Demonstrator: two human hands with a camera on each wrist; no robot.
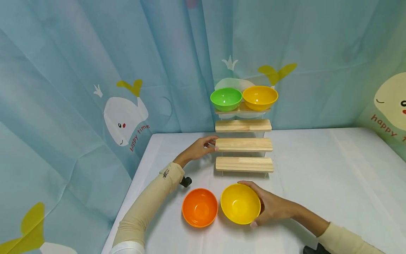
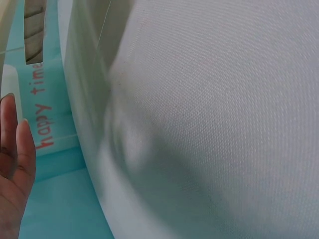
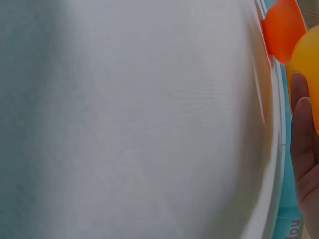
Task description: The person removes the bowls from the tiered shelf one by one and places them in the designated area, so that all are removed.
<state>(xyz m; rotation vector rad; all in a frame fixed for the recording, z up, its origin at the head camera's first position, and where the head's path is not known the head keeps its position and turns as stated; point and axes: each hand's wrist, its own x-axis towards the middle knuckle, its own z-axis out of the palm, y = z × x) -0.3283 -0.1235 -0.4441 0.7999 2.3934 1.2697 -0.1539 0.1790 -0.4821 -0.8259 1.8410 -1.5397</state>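
My right hand [image 1: 272, 206] grips a yellow bowl [image 1: 240, 204] by its right side, thumb near the front and fingers round the far edge. In the right wrist view the fingers [image 3: 302, 132] lie along the bowl's outside. Just left of it an orange bowl [image 1: 200, 208] sits upright on the table. My left hand [image 1: 198, 148] holds the left end of a board of the tiered wooden rack [image 1: 244, 144], thumb and fingertips at its edge. Up on the top tier stand a green bowl [image 1: 226, 99] and a yellow-orange bowl [image 1: 260, 98], side by side.
The rack's lower three boards hold nothing. White cloth covers the table [image 1: 317, 169]. A blue printed curtain [image 1: 177, 70] hangs behind and to the left. Black wrist-camera parts [image 1: 186, 182] show below the left forearm.
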